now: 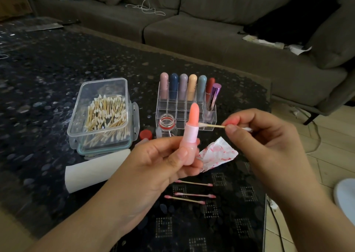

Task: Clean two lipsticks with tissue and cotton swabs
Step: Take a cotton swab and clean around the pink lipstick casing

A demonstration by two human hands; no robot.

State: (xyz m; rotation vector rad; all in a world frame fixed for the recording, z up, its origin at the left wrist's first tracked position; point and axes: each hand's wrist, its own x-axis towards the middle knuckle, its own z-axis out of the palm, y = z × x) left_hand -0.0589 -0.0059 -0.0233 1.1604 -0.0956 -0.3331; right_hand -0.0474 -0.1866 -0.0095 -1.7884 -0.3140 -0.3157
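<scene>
Your left hand (pixel 159 161) grips an upright coral-pink lipstick (pixel 190 134), base hidden; your right hand (pixel 257 132) pinches a wooden cotton swab (pixel 213 125) against it.

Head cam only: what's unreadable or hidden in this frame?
- Lipstick: lower barrel hidden by the left hand gripping it.
- Cotton swab: mid-shaft covered by the right hand pinching it; tip contact with the lipstick unclear.
- Print on the tubes in the clear organizer: too small to read.
- Small bottle: base hidden behind the left hand.
- White object: cut off by the right edge.
</scene>
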